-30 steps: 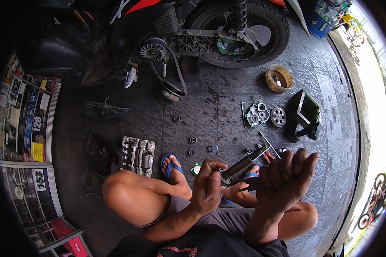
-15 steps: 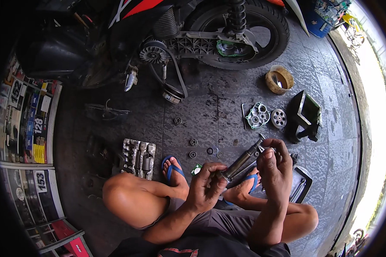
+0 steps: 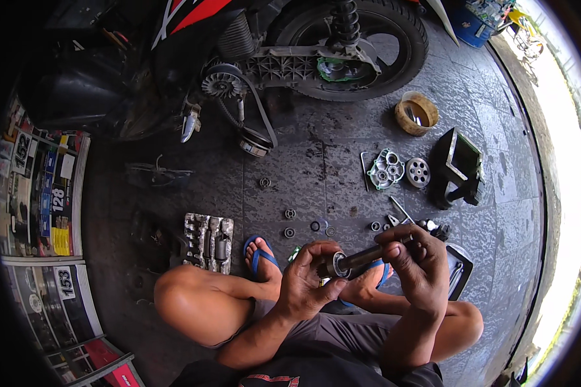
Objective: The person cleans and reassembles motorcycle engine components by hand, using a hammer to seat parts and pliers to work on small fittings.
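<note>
Between my hands, above my left-side-tilted lap, a dark cylindrical metal rod (image 3: 363, 258) slants up to the right. A round metal ring (image 3: 338, 264), bright at its rim and bearing-like, surrounds its lower left end. The fingers and thumb of my left hand (image 3: 306, 280) are closed round this ring. My right hand (image 3: 416, 264) pinches the rod's upper end, its fingers covering the tip. Beyond my right hand a thin metal bar (image 3: 400, 209) lies on the floor with small rings around it.
A parked motorbike's rear wheel (image 3: 352, 51) and hanging drive belt (image 3: 265, 119) stand ahead. On the floor lie a tool case (image 3: 209, 240), bearings (image 3: 290, 213), a metal cover (image 3: 387, 169), a drilled disc (image 3: 418, 172), a black box (image 3: 461, 164), a round tub (image 3: 416, 113) and a tray (image 3: 459, 274).
The rod has turned so the ring at its lower left end faces me more. My right hand has moved slightly down and right, closing further over the upper end.
</note>
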{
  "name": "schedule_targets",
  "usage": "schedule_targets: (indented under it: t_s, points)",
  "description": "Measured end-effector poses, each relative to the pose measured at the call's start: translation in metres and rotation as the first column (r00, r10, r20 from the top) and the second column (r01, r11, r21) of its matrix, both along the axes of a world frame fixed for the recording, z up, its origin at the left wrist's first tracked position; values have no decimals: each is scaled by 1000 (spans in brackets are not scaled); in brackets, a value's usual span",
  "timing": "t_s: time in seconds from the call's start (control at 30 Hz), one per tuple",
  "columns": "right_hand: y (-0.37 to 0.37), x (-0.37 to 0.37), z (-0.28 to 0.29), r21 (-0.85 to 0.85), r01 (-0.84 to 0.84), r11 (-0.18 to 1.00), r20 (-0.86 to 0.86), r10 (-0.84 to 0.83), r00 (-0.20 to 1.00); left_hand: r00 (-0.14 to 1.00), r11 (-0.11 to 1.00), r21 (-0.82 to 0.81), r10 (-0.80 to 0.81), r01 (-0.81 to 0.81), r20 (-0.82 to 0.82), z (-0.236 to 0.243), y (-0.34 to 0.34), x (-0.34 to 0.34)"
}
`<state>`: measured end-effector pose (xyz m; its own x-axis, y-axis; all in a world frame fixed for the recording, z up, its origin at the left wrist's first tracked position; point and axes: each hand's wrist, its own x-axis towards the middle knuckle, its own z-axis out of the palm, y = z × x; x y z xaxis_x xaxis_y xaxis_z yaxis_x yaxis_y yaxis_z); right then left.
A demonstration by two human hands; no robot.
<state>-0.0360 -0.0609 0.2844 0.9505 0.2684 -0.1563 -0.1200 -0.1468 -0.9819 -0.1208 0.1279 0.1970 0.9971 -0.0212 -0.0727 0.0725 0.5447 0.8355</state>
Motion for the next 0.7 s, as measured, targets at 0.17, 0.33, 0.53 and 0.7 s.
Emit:
schedule_targets:
  t_s: [0.17, 0.33, 0.53, 0.7]
  points:
    - [-11, 1, 13, 44, -52, 998, -62, 55, 997, 1000, 1000, 4, 26, -26, 17, 1, 0, 0]
    - [-12, 3, 22, -141, -60, 988, 49, 67, 997, 999, 1000, -7, 22, -21, 26, 3, -1, 1]
    - [-12, 0, 28, -441, -13, 898, 89, 58, 994, 999, 1000, 11, 22, -22, 45, 0, -3, 0]
    - [-14, 4, 32, -293, -58, 954, 134, 101, 986, 996, 999, -6, -36, 36, 84, -3, 0, 1]
